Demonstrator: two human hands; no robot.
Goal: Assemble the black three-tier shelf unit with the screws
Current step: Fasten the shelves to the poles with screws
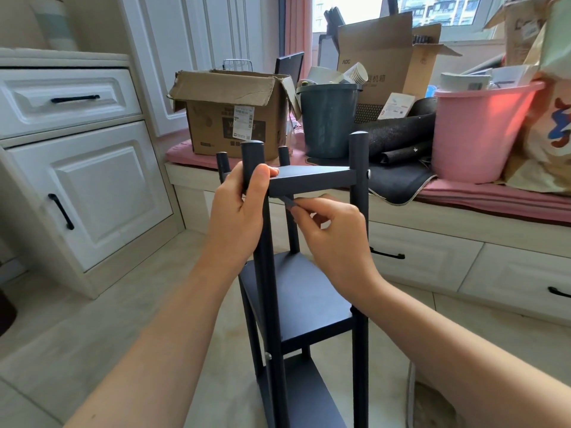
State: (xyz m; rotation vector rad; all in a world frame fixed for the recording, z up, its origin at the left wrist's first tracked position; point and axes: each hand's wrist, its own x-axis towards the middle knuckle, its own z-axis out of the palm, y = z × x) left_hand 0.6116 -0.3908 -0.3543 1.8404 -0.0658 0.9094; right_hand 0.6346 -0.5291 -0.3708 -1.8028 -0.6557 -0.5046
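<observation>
In the head view our left hand (239,205) curls around the front-left post of the shelf unit (296,291), which stands at six o'clock. Our right hand (332,230) pinches a small dark key (290,203) under the top shelf (312,177). If the key slips, the joint could stay loose. At twelve o'clock the grey bucket (327,125) holds paper cups (357,72); we cannot see inside the cardboard box (231,118).

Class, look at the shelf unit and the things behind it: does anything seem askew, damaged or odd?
The shelf unit stands straight; its boards look level. The left hand grips the near-left post, and the right hand pinches a small dark tool under the top board. Only the cardboard box behind looks damaged: its flaps are torn and crumpled.
</observation>
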